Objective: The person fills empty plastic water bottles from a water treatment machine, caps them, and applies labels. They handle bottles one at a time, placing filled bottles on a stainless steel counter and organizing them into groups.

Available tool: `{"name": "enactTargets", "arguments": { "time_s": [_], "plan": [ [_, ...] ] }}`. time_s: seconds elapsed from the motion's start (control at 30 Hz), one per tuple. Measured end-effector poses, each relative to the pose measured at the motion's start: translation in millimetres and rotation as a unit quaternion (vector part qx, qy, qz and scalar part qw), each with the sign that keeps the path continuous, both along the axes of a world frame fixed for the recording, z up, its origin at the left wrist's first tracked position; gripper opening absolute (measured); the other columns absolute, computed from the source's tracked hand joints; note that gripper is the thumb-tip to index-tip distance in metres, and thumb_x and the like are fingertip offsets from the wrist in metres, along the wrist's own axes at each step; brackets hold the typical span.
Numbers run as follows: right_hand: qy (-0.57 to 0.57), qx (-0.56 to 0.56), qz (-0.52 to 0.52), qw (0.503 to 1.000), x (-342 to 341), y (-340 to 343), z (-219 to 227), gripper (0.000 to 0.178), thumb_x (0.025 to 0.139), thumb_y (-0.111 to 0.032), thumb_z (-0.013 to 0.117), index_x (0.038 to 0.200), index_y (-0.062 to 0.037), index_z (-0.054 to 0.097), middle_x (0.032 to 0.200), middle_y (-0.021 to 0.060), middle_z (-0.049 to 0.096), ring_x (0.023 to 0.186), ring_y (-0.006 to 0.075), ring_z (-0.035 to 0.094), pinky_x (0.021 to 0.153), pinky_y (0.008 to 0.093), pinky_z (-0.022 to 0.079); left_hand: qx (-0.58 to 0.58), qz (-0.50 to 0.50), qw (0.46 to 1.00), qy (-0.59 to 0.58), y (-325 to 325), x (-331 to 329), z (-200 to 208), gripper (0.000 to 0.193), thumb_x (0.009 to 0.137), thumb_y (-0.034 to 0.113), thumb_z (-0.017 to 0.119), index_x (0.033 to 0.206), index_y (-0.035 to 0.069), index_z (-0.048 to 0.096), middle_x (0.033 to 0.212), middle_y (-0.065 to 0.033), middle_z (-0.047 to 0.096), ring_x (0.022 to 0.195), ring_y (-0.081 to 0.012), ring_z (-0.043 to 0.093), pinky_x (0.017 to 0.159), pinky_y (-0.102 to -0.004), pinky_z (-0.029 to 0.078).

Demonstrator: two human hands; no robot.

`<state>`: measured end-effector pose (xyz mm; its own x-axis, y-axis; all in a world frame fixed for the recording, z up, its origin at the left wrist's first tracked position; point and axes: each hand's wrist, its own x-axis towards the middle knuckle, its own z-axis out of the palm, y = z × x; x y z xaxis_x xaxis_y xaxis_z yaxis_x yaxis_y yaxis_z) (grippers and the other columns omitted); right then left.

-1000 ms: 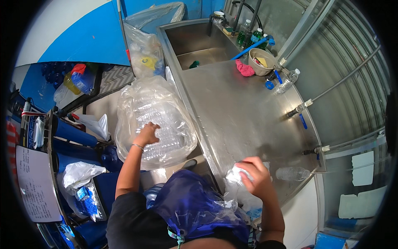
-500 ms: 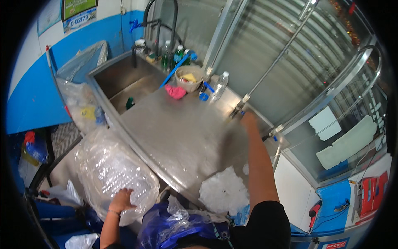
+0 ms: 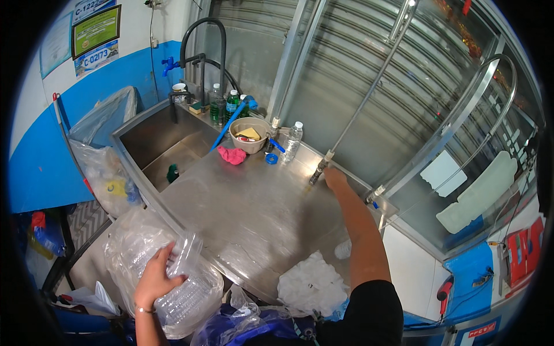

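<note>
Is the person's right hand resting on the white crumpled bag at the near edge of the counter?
No, the right hand reaches across the steel counter, well away from the white bag.

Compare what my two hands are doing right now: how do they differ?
The left hand sits low and near the body, fingers curled on a stack of clear plastic containers inside a big clear bag. The right hand is stretched far across the steel counter, holding nothing, resting by the base of a slanted metal rod. The left wrist wears a bracelet; the right shows none. Both are bare.
</note>
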<state>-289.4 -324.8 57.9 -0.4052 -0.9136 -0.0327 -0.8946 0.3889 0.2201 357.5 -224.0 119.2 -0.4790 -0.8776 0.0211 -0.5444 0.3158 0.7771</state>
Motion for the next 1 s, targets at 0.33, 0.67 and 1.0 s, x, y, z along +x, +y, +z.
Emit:
{"name": "enactTargets", "arguments": {
  "time_s": [0.33, 0.67, 1.0],
  "plan": [
    [-0.015, -0.008, -0.021, 1.0, 4.4, -1.6, 3.5, 0.026, 0.097, -0.017, 0.043, 0.11, -0.008, 0.064, 0.112, 0.0142, 0.068, 0.105, 0.0336, 0.066, 0.082, 0.0476, 0.055, 0.074, -0.139, 0.969, 0.188, -74.7, -222.8, -33.3, 0.096, 0.08, 0.02, 0.079, 0.153, 0.009, 0.017, 0.12, -0.0156, 0.061, 0.1, -0.0264, 0.062, 0.083, -0.0344, 0.054],
    [-0.014, 0.003, -0.038, 0.999, 0.9, -6.6, -1.6, 0.026, 0.093, -0.016, 0.051, 0.114, -0.0097, 0.066, 0.116, 0.0119, 0.068, 0.11, 0.0318, 0.065, 0.084, 0.0479, 0.055, 0.596, -0.025, 0.697, 0.398, -90.9, -336.5, -111.9, 0.057, 0.104, 0.037, 0.04, 0.148, 0.009, 0.018, 0.124, -0.0222, 0.054, 0.094, -0.0325, 0.065, 0.081, -0.0433, 0.061],
    [0.001, -0.03, -0.039, 0.999, 2.2, -8.1, -4.8, 0.024, 0.092, -0.016, 0.051, 0.107, -0.0124, 0.07, 0.111, 0.0119, 0.07, 0.104, 0.0315, 0.068, 0.082, 0.0487, 0.055, 0.714, -0.025, 0.579, 0.394, -108.7, -365.6, -164.9, 0.048, 0.105, 0.041, 0.03, 0.143, 0.012, 0.025, 0.136, -0.02, 0.047, 0.113, -0.0382, 0.058, 0.086, -0.047, 0.059]
  ]
}}
